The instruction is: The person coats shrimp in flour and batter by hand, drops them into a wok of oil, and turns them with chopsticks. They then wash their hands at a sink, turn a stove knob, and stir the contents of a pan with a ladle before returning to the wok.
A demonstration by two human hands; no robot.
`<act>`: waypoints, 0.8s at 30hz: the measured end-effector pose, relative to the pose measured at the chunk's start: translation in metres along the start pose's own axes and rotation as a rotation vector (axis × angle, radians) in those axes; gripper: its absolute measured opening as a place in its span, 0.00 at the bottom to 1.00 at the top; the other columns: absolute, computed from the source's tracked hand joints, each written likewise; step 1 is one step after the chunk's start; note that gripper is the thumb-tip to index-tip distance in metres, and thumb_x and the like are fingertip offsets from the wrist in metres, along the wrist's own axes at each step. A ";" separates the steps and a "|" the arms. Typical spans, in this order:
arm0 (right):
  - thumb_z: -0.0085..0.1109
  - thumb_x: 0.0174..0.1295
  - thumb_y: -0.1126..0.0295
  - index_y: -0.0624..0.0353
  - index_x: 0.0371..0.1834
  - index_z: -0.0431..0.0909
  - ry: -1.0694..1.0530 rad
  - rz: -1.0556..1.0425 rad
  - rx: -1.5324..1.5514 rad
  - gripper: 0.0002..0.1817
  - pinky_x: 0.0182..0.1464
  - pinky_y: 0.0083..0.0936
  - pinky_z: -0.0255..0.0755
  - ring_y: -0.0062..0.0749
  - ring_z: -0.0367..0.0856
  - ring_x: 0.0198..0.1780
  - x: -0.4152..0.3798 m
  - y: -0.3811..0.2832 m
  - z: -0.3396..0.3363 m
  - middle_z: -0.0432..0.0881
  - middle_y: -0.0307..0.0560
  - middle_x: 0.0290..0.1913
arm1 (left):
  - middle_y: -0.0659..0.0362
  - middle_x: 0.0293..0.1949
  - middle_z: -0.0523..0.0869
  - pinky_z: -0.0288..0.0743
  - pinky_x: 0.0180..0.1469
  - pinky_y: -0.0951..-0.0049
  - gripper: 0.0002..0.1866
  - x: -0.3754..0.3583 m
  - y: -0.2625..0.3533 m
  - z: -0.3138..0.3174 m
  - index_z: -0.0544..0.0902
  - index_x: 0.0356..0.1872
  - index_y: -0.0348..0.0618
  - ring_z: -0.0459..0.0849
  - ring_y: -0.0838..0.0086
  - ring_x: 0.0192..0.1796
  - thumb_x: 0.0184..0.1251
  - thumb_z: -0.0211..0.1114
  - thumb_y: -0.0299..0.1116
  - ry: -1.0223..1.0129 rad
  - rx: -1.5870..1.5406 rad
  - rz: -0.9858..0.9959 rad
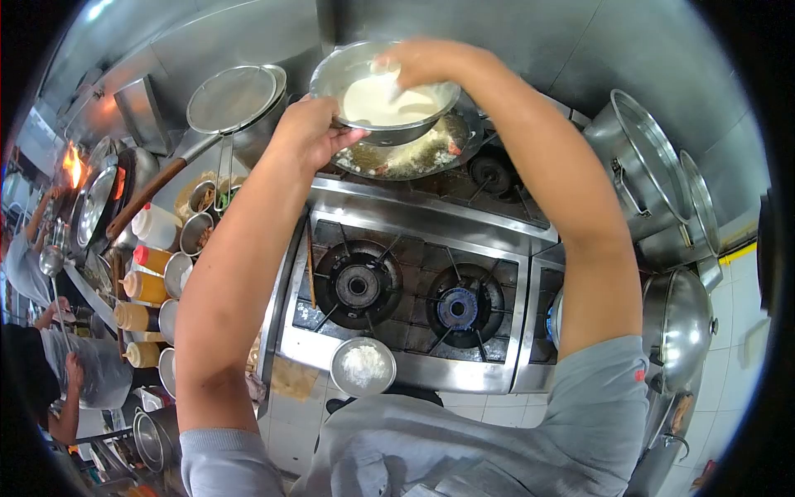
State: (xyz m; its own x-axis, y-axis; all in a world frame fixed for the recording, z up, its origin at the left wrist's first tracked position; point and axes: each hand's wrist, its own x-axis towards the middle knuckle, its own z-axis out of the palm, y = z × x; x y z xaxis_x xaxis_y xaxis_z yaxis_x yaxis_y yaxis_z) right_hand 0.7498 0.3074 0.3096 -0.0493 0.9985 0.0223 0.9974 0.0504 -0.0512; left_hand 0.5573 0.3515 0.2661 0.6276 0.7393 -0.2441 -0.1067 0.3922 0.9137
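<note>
My left hand [313, 132] grips the near left rim of a metal mixing bowl [327, 76], thumb on top and fingers underneath. Pale, creamy batter [368, 99] lies inside the tilted bowl. Above the batter is my right hand [410, 65], reaching in over the far rim; its fingers are smeared by motion and partly coated in white, so what they hold cannot be seen. Directly below the bowl, a wide pan [389, 172] of bubbling oil sits on the back of the stove, with pale bits and reddish pieces floating in it.
A gas stove [397, 290] with two front burners lies before me, one lit blue. A bowl of white powder [363, 366] is near my body. Squeeze bottles [145, 288] and a strainer [232, 99] are left, large pots [642, 166] right. Co-workers [70, 364] stand far left near a flame.
</note>
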 end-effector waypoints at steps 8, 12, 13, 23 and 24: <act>0.59 0.50 0.67 0.48 0.58 0.71 -0.246 0.092 0.005 0.27 0.51 0.33 0.69 0.41 0.77 0.48 -0.005 0.011 0.022 0.79 0.52 0.47 | 0.43 0.43 0.74 0.84 0.31 0.67 0.18 0.020 0.007 0.031 0.64 0.51 0.29 0.80 0.58 0.37 0.57 0.43 0.18 -0.038 -0.023 -0.022; 0.59 0.51 0.69 0.53 0.49 0.77 -0.034 0.073 0.173 0.19 0.50 0.30 0.70 0.36 0.79 0.45 -0.015 0.031 -0.010 0.81 0.50 0.43 | 0.42 0.44 0.73 0.84 0.31 0.68 0.20 0.024 0.004 0.034 0.62 0.53 0.29 0.80 0.57 0.37 0.57 0.42 0.18 -0.029 -0.044 0.020; 0.59 0.51 0.70 0.55 0.48 0.78 0.052 0.059 0.284 0.18 0.48 0.28 0.71 0.33 0.80 0.43 -0.018 0.040 -0.021 0.82 0.48 0.41 | 0.42 0.44 0.73 0.83 0.31 0.68 0.20 0.025 0.004 0.033 0.61 0.54 0.30 0.80 0.57 0.37 0.57 0.42 0.18 -0.021 -0.050 0.025; 0.57 0.54 0.74 0.64 0.39 0.80 0.253 0.286 0.616 0.10 0.32 0.18 0.73 0.22 0.79 0.29 -0.036 0.104 -0.042 0.83 0.45 0.32 | 0.44 0.46 0.73 0.82 0.34 0.68 0.24 0.038 -0.001 -0.015 0.58 0.57 0.35 0.80 0.59 0.40 0.56 0.43 0.19 0.039 0.057 -0.034; 0.57 0.55 0.74 0.63 0.41 0.79 0.221 0.286 0.621 0.11 0.34 0.19 0.74 0.22 0.80 0.31 -0.025 0.134 -0.021 0.83 0.44 0.35 | 0.46 0.45 0.74 0.82 0.34 0.69 0.23 0.037 -0.001 -0.020 0.59 0.57 0.36 0.80 0.61 0.39 0.56 0.44 0.20 0.071 0.056 -0.046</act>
State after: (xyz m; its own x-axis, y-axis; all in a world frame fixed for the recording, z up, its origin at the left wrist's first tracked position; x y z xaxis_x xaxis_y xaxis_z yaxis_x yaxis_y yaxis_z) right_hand 0.8863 0.2889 0.3231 0.2866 0.9503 0.1219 0.7524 -0.1445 -0.6426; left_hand 0.5653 0.3887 0.2498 0.5746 0.7587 -0.3070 -0.0347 0.3974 0.9170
